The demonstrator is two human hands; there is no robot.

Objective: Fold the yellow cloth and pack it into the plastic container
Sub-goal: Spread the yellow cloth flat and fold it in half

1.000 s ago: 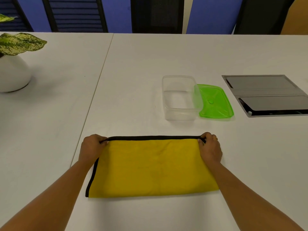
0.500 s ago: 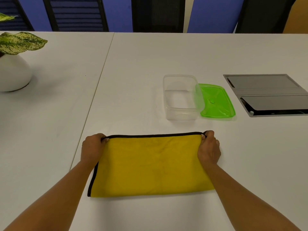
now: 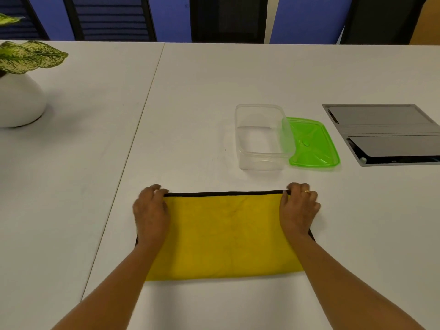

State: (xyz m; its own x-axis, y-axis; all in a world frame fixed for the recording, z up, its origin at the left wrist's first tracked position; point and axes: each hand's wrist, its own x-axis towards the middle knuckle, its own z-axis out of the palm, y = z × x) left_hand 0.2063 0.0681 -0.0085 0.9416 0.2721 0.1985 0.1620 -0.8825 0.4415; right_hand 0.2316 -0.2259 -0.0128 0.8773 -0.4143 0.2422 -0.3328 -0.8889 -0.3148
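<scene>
The yellow cloth (image 3: 226, 236) with a black hem lies folded in a wide rectangle on the white table (image 3: 190, 103), near the front. My left hand (image 3: 150, 211) pinches its far left corner. At the far right corner my right hand (image 3: 299, 207) pinches the hem too. The clear plastic container (image 3: 262, 160) stands open and empty just beyond the cloth, to the right of centre. Its green lid (image 3: 312, 144) lies flat against the container's right side.
A grey flip-up panel (image 3: 385, 133) is set in the table at the right. A white pot (image 3: 19, 101) with a speckled green plant stands at the far left. A seam between two tabletops runs diagonally left of the cloth. Dark chairs line the far edge.
Both hands have shifted slightly inward along the far hem and now cover the cloth's side edges. The cloth's far edge has stayed roughly where it was.
</scene>
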